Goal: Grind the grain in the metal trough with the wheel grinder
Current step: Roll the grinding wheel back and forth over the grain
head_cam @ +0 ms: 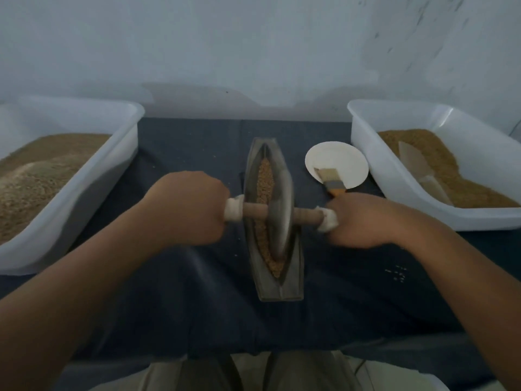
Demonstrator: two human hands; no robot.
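Here the whole matter is two axes crossing. The metal trough (pixel 293 283) lies in the middle of the cloth-covered tabletop (pixel 197 292), its long axis running from the near edge toward the far edge, straight away from the person. The wheel grinder (pixel 282 210) stands on edge in its channel, about midway along and slightly toward the near end. Its wooden axle (pixel 255 210) lies square across the trough, pointing toward the left and right edges.

The left hand (pixel 186 207) is wrapped in a fist round the cloth-bound left end of the axle. The right hand (pixel 363 218) grips the bound right end the same way. Both hands sit level with each other, about equally far from the wheel, so neither is nearer.

Grain (pixel 265 179) lies along the channel beyond the wheel, beside it and at the near tip. I judge the next stroke must run along the trough's length, both hands pushing evenly, or the wheel will skew against the walls.

A plate (pixel 332 156) with a brush (pixel 328 180) sits just right of the trough. A white tub (pixel 84 176) of grain stands at the left edge and another tub (pixel 394 176) at the right.
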